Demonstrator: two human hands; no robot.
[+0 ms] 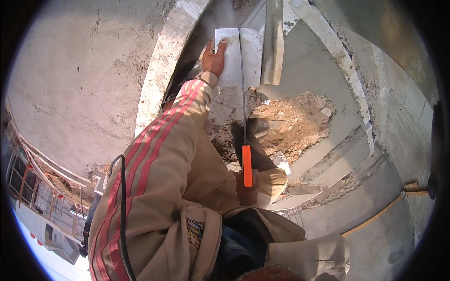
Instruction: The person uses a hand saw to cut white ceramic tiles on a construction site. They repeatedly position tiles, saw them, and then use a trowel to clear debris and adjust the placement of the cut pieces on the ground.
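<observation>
In the head view, a handsaw [243,103] runs almost straight away from the person, from its orange handle [246,166] near the body to the far edge of a white board [251,61]; the board therefore lies directly beyond the right hand [247,192], in line with the blade, and its longer side looks roughly parallel to that line; the right grip is wrapped closed about the handle, partly hidden by it; the left hand [214,62] is much the nearer to the board, at its left edge, thumb laid on the upper face; whether the fingers close beneath, I cannot tell.

The blade crosses the board between its near and far edges, nearer neither corner pair by much; how deep it sits is unclear; a grey post [273,47] stands just beside the board's right edge, a pale concrete strip [159,70] to the left, rubble [304,122] off its near right corner; a stroke, I judge, turns on keeping handle, blade and board in one line while the left hand stays clear.
</observation>
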